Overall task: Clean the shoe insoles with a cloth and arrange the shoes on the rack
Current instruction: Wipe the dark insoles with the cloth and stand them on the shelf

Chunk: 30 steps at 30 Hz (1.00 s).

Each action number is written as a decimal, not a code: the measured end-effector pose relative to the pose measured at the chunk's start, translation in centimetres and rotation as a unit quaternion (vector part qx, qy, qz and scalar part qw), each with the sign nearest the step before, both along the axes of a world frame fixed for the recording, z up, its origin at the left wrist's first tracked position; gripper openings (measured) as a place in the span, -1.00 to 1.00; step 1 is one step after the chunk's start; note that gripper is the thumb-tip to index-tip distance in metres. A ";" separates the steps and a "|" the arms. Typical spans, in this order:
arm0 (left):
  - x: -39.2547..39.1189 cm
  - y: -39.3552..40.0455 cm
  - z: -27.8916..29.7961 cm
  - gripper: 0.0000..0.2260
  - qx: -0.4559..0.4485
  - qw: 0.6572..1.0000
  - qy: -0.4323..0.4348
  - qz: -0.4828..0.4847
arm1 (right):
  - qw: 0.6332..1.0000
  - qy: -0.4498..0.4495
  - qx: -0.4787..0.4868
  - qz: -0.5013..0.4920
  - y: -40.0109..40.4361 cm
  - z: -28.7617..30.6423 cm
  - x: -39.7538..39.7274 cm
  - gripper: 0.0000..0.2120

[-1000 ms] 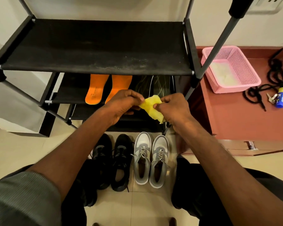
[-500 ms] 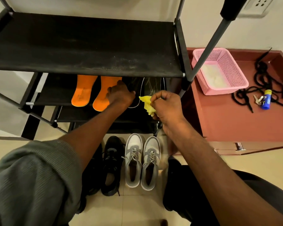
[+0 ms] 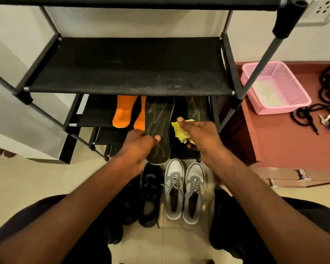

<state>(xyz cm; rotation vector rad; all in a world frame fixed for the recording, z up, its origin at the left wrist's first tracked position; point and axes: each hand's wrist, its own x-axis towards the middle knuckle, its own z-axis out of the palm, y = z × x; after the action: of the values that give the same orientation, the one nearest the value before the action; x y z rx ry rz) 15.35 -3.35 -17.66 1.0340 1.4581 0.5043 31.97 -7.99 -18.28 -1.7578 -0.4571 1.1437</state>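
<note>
Insole's up, cloth's sitting right beside it

My left hand (image 3: 139, 145) is gripping the dark scribble-patterned foam insole (image 3: 159, 128) by its heel, long axis running 12 to 6, while my right hand (image 3: 200, 136) is pinching the crumpled yellow cloth (image 3: 180, 131) at the insole's 3 o'clock, so I'm guessing a leftward wipe.

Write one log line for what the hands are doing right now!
left hand: holds dark insole | right hand: grips yellow cloth | cloth: beside insole | grey shoes: on floor
</note>
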 end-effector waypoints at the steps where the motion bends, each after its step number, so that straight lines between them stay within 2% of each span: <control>1: -0.6 -1.0 0.0 -0.78 -0.004 1.000 -0.002 -0.009 | 1.000 0.004 -0.008 0.011 -0.1 0.0 -0.5 -0.71; 4: -1.7 -2.7 -0.2 -0.78 0.002 0.998 0.019 -0.059 | 0.999 0.035 -0.012 0.032 -0.6 0.3 -1.4 -0.76; 9: -2.0 -3.3 -0.5 -0.75 -0.057 0.991 -0.020 -0.119 | 0.998 0.048 -0.016 0.022 -0.8 0.5 -1.3 -0.85; 11: -2.5 -2.6 -0.2 -0.61 -0.057 0.989 -0.021 -0.137 | 0.997 0.060 -0.021 0.032 -0.8 0.7 -1.0 -0.87; 13: -3.2 -1.0 -0.3 -0.49 -0.020 0.991 -0.014 -0.134 | 0.995 0.075 -0.033 0.056 -1.0 0.8 -0.8 -0.87; 15: -3.5 0.7 -0.5 -0.43 -0.003 0.993 -0.061 -0.099 | 0.991 0.089 -0.043 0.087 -1.1 0.7 -0.8 -0.80; 18: -2.9 2.1 -1.2 -0.30 -0.055 0.984 -0.156 -0.070 | 0.988 0.099 -0.046 0.112 -1.3 0.2 -1.3 -0.73; 22: -1.5 1.7 -1.5 -0.30 -0.102 0.960 -0.256 -0.040 | 0.980 0.103 -0.059 0.158 -1.3 -0.6 -1.8 -0.70; 30: -1.1 1.3 0.0 -0.35 -0.115 0.942 -0.308 -0.075 | 0.972 0.070 -0.069 0.216 -1.8 -0.4 -1.4 -0.72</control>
<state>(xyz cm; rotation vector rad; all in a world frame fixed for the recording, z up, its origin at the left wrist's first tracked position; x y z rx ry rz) 14.29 -2.03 -17.70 0.7046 0.8482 0.4775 30.56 -9.75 -18.68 -1.7261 -0.7111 1.6272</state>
